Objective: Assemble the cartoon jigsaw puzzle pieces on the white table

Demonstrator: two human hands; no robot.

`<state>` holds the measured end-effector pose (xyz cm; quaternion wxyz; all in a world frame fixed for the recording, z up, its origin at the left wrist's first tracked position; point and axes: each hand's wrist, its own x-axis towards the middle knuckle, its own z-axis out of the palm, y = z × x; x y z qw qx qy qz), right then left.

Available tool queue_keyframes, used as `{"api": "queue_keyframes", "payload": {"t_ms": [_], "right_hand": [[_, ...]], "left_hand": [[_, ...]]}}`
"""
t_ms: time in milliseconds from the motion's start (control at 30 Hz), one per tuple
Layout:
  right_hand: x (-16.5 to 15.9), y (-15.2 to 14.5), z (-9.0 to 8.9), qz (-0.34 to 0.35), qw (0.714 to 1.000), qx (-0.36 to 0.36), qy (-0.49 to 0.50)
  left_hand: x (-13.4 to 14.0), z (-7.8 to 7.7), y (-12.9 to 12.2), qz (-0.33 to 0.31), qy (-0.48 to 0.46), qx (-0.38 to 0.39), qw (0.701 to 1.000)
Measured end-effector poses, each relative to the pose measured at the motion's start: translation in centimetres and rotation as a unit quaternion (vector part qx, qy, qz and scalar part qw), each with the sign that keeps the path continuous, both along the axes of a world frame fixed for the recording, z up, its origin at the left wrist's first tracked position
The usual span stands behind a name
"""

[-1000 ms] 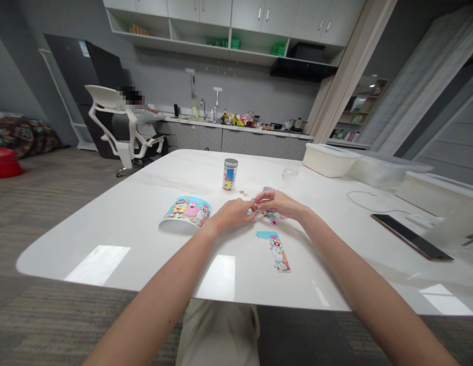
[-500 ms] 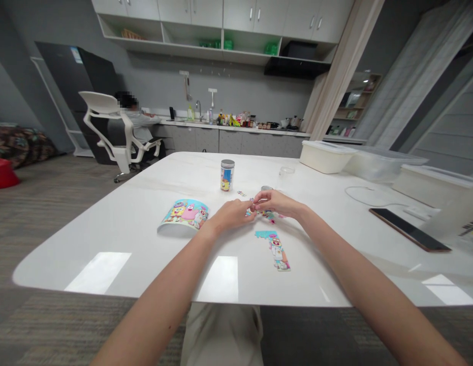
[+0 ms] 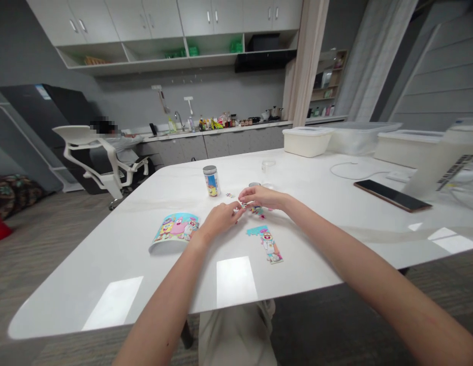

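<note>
Free room lies nearside of the puzzle strip point(image 3: 270, 246) (forearms point(image 3: 165, 300) bar both sides).

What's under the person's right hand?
Small, colorful puzzle pieces peek out below the right hand, on the white table. The hand covers the spot behind its palm and fingers, so anything more there can't be seen.

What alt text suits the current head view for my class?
A person's left hand and right hand are close together at loose puzzle pieces on a white table. Nearer lies a partly assembled cartoon puzzle; to the left are a curved cartoon sheet and, farther back, a lidded jar.
</note>
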<state>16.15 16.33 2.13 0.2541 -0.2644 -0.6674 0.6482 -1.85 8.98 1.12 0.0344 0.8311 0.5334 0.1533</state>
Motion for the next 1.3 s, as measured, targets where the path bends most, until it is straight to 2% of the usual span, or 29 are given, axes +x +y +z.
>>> {"api": "queue_keyframes", "payload": {"t_ms": [333,467,600,700,767,900,967,1067,1300], "right_hand": [[0.2,1.4,-0.8,-0.109,0.994,-0.010,0.000],[0.4,1.5,-0.6,-0.123,0.992,-0.017,0.003],[0.6,1.7,-0.4,-0.130,0.991,0.008,-0.002],[0.9,2.0,-0.6,-0.139,0.987,0.051,-0.062],[1.2,2.2,-0.7,-0.137,0.975,0.108,-0.136],[2.2,2.6,-0.7,-0.058,0.924,0.280,-0.254],[2.6,2.8,-0.6,-0.022,0.898,0.338,-0.280],[2.9,3.1,-0.7,0.000,0.885,0.357,-0.300],[2.8,3.6,-1.2,-0.004,0.886,0.367,-0.283]], "left_hand": [[-0.7,-0.5,0.6,0.035,0.031,0.012,0.999],[-0.4,-0.4,0.4,0.038,0.022,0.008,0.999],[0.1,-0.6,0.2,0.068,0.036,0.048,0.996],[0.4,-0.9,0.2,0.089,0.068,0.079,0.991],[0.6,-1.2,0.2,0.101,0.092,0.092,0.986],[0.9,-1.6,0.2,0.129,0.117,0.114,0.978],[1.0,-1.6,0.3,0.142,0.114,0.118,0.976],[1.1,-1.6,0.4,0.161,0.097,0.115,0.976],[1.4,-1.5,0.1,0.176,0.084,0.107,0.975]]}}
